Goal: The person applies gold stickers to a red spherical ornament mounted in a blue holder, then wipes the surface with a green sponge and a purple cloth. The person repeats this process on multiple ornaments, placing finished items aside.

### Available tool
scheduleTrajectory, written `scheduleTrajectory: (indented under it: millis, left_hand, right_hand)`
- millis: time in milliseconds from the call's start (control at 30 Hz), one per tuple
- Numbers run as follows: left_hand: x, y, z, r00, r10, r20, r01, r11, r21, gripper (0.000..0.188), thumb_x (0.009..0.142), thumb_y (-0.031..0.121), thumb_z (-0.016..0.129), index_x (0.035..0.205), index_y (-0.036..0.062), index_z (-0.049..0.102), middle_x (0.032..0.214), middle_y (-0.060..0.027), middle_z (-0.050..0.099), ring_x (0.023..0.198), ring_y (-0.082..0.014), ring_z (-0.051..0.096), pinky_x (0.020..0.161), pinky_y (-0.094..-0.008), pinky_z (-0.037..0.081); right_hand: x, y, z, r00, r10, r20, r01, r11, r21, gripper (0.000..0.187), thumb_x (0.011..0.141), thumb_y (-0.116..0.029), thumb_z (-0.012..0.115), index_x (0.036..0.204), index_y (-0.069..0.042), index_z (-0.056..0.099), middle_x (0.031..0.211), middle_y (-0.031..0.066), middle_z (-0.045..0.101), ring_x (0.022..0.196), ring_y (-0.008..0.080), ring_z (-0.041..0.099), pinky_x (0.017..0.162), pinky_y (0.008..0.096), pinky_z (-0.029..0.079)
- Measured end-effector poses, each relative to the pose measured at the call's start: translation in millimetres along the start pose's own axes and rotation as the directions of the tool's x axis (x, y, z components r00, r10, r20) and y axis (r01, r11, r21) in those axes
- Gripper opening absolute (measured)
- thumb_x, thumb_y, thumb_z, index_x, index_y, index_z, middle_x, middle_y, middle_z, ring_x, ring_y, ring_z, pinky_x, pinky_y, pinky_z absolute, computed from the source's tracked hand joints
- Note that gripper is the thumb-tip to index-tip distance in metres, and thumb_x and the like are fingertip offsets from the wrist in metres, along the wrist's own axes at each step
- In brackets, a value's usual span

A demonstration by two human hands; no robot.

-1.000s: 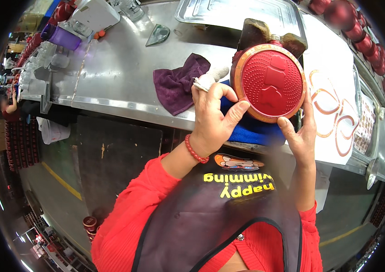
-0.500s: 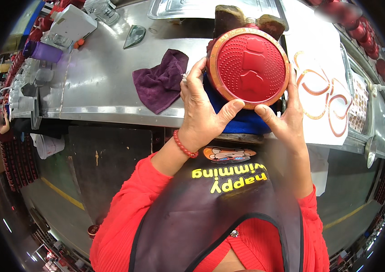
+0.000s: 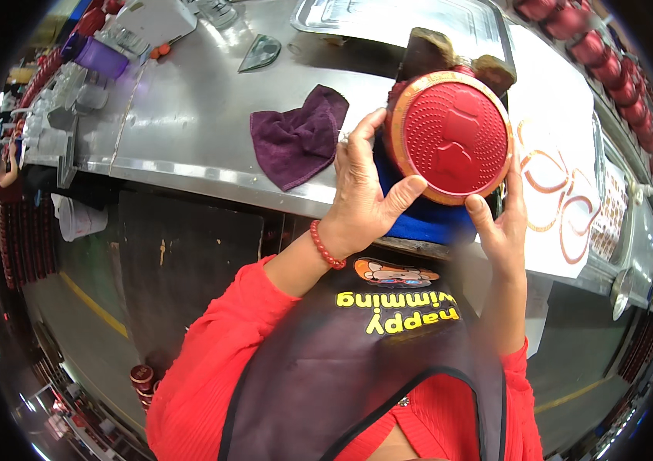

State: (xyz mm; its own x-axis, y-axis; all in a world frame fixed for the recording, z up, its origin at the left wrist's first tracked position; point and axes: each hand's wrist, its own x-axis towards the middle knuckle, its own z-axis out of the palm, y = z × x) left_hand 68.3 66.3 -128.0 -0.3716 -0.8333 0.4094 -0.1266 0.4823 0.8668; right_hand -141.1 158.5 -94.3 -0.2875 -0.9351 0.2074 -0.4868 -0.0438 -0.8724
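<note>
A flat, round red bottle (image 3: 459,142) with a dotted, embossed face and a gold-orange band around its edge lies face up. Its short neck points away, between two worn brown blocks (image 3: 428,50). Blue cloth (image 3: 426,221) shows under its near side. My left hand (image 3: 363,188), with a red bead bracelet at the wrist, grips the bottle's left edge, thumb at the lower left rim. On the opposite edge, my right hand (image 3: 505,223) holds it with the thumb near the bottom rim. The right fingers are partly hidden behind the edge.
Left of the bottle lies a crumpled purple cloth (image 3: 299,138) on the steel table (image 3: 196,131). Farther back are a clear wedge-shaped piece (image 3: 260,54) and a metal tray (image 3: 396,19). Curved orange-gold strips (image 3: 545,169) rest on a white sheet at the right. A purple cup (image 3: 100,58) stands far left.
The whole view has shifted, so table, bottle and hands appear farther right and lower. Both hands stay on the bottle's edges; the right fingers sit slightly lower along its side.
</note>
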Motion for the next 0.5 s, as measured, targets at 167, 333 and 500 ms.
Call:
scheduleTrajectory:
  millis: [167, 333, 500]
  left_hand:
    - [-3.1, 2.5, -5.4, 0.996, -0.039, 0.077, 0.036, 0.998, 0.045, 0.094, 0.093, 0.041, 0.076, 0.154, -0.0036, 0.020, 0.152, -0.0204, 0.035, 0.143, -0.0282, 0.033, 0.121, -0.0431, 0.022]
    - [-0.8, 0.5, -7.4, 0.996, -0.032, 0.088, 0.037, 0.997, -0.064, 0.088, 0.097, 0.040, 0.071, 0.154, -0.0056, 0.021, 0.151, -0.0206, 0.035, 0.144, -0.0291, 0.033, 0.121, -0.0428, 0.022]
    - [-1.0, -1.1, -7.1, 0.997, -0.018, 0.079, 0.023, 0.997, -0.072, 0.082, 0.100, 0.037, 0.068, 0.154, -0.0061, 0.022, 0.151, -0.0209, 0.035, 0.143, -0.0298, 0.034, 0.121, -0.0420, 0.024]
  right_hand:
    - [-1.2, 0.3, -1.3, 1.000, 0.018, 0.016, -0.018, 1.000, -0.007, 0.102, 0.089, -0.043, 0.078, 0.158, 0.009, 0.024, 0.155, 0.0292, 0.041, 0.147, 0.0363, 0.039, 0.120, 0.0448, 0.029]
    - [-0.6, 0.2, -1.7, 1.000, -0.021, 0.019, 0.022, 0.999, -0.039, 0.101, 0.090, -0.044, 0.077, 0.158, 0.009, 0.025, 0.155, 0.0289, 0.041, 0.147, 0.0358, 0.039, 0.120, 0.0444, 0.029]
    - [-0.3, -3.0, -1.5, 1.000, -0.008, 0.028, 0.009, 0.999, -0.034, 0.100, 0.090, -0.045, 0.076, 0.157, 0.009, 0.026, 0.154, 0.0284, 0.044, 0.145, 0.0346, 0.041, 0.119, 0.0435, 0.031]
